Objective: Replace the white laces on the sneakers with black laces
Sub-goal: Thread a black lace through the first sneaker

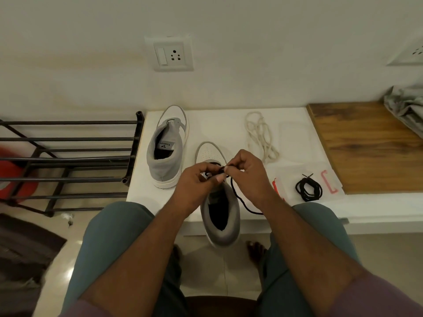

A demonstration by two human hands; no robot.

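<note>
Both hands pinched black lace (238, 197) over near sneaker (220, 216), frame centre: left hand (194, 181), right hand (248, 172) | second sneaker (168, 145) upper left | white laces (261, 136), spare black coil (309, 187) right

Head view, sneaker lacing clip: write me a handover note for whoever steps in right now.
Left hand and right hand: both pinch the black lace over the near sneaker, threading it near the toe end.
Far sneaker: on the white ledge, no lace visible.
White laces: removed, piled on the ledge.
Spare black lace: coiled on its plastic packet at right.
Left to do: finish lacing the near sneaker, then lace the far one.
</note>
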